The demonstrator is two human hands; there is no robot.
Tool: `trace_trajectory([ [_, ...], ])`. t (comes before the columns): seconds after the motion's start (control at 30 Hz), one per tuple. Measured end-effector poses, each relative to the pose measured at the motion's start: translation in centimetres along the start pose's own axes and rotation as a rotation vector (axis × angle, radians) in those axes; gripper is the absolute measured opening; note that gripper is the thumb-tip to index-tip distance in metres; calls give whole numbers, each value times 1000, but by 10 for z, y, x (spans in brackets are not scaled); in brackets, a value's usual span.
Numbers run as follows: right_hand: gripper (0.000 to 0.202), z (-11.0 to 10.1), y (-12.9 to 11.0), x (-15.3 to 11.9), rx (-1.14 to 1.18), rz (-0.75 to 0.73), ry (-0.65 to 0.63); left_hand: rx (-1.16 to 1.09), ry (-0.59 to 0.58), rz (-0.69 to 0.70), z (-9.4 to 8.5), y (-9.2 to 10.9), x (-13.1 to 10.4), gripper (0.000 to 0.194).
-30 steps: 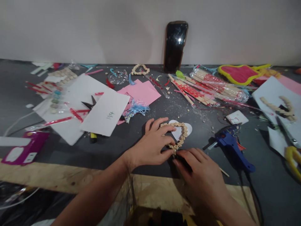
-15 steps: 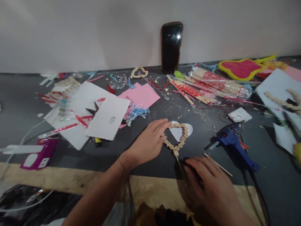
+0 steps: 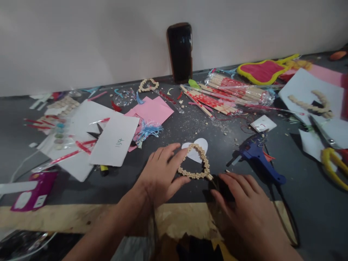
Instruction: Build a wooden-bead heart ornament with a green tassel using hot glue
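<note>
A heart-shaped frame of small pale wooden pieces (image 3: pixel 205 163), with a short stem at lower right, lies on the dark tabletop. My left hand (image 3: pixel 160 172) holds its left side between thumb and index finger; the other fingers are stretched out. A white paper heart (image 3: pixel 201 145) lies flat, partly under the frame's upper edge. Just right of the stem, my right hand (image 3: pixel 241 201) rests with thumb and index finger apart, nothing visible gripped. The tip of a thin stick shows by its fingertips. A blue glue gun (image 3: pixel 261 159) lies to its right.
Behind are pink paper (image 3: pixel 159 110), a blue tassel (image 3: pixel 149 132) and bundled wooden sticks (image 3: pixel 236 88). A phone (image 3: pixel 179 52) leans on the wall. White cards (image 3: pixel 114 141) lie left; yellow-handled scissors (image 3: pixel 330 159) lie right. The glue gun's cable runs toward the front edge.
The wooden heart frame has turned so its stem points lower right, and it covers less of the paper heart. My right thumb and index finger have parted from the stem. The view has shifted right.
</note>
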State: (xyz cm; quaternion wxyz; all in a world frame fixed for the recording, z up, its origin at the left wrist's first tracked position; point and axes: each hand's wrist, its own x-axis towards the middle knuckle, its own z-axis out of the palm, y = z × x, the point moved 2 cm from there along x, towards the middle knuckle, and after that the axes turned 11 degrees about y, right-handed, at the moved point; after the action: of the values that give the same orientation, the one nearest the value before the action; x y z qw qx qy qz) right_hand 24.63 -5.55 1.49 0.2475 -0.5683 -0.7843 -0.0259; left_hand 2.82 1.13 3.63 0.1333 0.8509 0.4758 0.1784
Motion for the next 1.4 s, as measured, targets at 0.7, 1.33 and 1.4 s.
trace_trajectory([
  [0.7, 12, 11, -9, 16, 50, 31, 64, -181, -241, 442, 35, -9, 42, 50],
  [1.33, 10, 11, -12, 21, 56, -3, 68, -205, -195, 484, 39, -12, 42, 50],
  [1.4, 9, 12, -12, 20, 54, 3, 67, -208, -189, 486, 39, -12, 42, 50],
])
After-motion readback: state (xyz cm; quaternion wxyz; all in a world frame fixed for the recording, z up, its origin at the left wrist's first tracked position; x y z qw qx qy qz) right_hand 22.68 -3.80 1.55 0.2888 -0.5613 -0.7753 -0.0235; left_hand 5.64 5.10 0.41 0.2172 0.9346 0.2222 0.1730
